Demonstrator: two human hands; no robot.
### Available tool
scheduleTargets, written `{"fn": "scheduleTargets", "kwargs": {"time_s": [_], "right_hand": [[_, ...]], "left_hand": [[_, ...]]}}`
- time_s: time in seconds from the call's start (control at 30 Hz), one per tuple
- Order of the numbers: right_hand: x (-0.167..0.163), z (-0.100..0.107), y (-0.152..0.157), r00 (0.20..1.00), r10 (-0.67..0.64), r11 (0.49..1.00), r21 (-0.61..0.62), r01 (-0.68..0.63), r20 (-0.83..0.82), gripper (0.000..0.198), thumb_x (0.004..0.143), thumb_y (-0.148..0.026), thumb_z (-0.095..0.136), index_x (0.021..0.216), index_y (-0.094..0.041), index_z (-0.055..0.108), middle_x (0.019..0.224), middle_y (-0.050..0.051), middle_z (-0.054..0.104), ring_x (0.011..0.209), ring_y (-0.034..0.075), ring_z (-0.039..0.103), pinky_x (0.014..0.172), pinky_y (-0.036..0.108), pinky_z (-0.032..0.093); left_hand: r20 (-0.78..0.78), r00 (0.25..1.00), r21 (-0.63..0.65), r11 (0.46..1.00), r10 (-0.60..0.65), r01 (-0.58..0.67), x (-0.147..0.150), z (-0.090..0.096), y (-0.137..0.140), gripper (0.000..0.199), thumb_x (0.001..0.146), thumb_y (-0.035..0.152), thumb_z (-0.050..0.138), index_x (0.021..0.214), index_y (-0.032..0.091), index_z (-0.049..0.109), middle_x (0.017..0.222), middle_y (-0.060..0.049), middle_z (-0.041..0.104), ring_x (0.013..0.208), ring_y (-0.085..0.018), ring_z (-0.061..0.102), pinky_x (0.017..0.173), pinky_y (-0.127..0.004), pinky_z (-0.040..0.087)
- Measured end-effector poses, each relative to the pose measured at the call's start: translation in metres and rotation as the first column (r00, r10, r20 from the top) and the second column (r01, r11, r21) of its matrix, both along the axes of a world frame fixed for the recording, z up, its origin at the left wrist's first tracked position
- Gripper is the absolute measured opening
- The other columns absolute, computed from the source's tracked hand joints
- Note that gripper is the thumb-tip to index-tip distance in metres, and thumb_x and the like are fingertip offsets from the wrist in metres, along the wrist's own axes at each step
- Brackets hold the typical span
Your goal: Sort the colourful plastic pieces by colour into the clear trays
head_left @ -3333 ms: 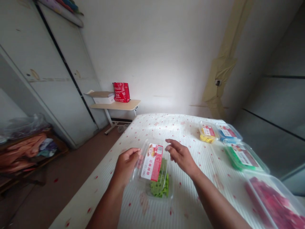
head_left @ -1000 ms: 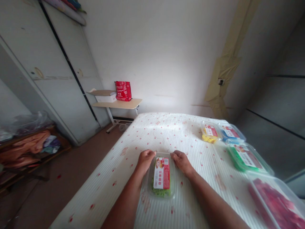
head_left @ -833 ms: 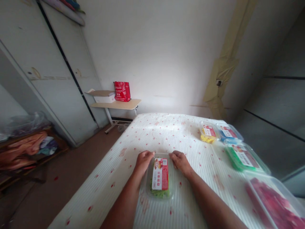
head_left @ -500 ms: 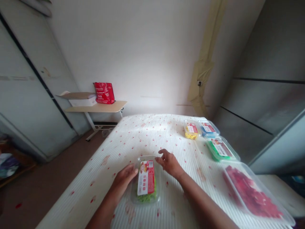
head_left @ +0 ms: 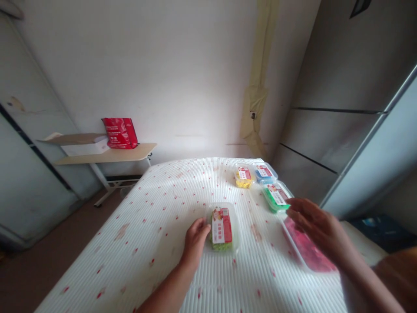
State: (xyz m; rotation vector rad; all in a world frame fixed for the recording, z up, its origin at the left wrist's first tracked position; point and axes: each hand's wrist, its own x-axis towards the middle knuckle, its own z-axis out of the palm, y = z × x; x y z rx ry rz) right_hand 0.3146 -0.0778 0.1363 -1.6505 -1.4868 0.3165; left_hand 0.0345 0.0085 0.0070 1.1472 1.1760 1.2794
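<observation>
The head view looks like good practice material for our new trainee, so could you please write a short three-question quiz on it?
1. Multiple choice: Which thing is closest to the left hand?
A) the wall socket
B) the light-green-filled container
C) the pink-filled container
2. True or false: In the picture, the yellow-filled container stands to the left of the blue-filled container.
3. Fill in the blank: The red bag stands beside the white box on a small ____.

Key: 1. B; 2. True; 3. table.
</observation>
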Motion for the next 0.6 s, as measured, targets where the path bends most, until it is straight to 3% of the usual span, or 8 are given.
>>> {"fn": "scheduleTargets", "kwargs": {"time_s": [0.13, 0.3, 0.6], "right_hand": [[0.045, -0.008, -0.021, 0.992, -0.107, 0.994, -0.031, 0.105, -0.068, 0.047, 0.071, -0.058, 0.059, 0.095, -0.018, 0.064, 0.070, 0.006, 0.067, 0.051, 0.015, 0.059, 0.045, 0.022, 0.050], [0.064, -0.013, -0.029, 0.977, -0.185, 0.983, -0.036, 0.183, -0.106, 0.047, 0.066, -0.061, 0.061, 0.087, -0.019, 0.066, 0.065, 0.006, 0.067, 0.047, 0.016, 0.059, 0.042, 0.023, 0.050], [0.066, -0.025, -0.024, 0.980, -0.166, 0.985, -0.074, 0.159, -0.106, 0.046, 0.071, -0.059, 0.058, 0.093, -0.019, 0.066, 0.064, 0.005, 0.066, 0.051, 0.016, 0.060, 0.045, 0.021, 0.050]], "left_hand": [[-0.032, 0.998, 0.059, 0.997, -0.053, 0.055, 0.053, -0.001, 0.029, 0.019, 0.066, 0.033, 0.058, 0.076, 0.017, 0.059, 0.074, -0.002, 0.064, 0.071, -0.017, 0.059, 0.064, -0.024, 0.044], [-0.166, 0.986, 0.021, 1.000, -0.001, 0.005, 0.105, 0.001, 0.055, 0.015, 0.065, 0.033, 0.057, 0.066, 0.019, 0.053, 0.063, 0.002, 0.058, 0.067, -0.016, 0.056, 0.058, -0.022, 0.039], [-0.222, 0.974, 0.011, 0.999, -0.037, 0.041, 0.137, 0.003, 0.074, 0.016, 0.065, 0.035, 0.058, 0.066, 0.020, 0.055, 0.064, 0.001, 0.059, 0.070, -0.017, 0.056, 0.058, -0.022, 0.038]]}}
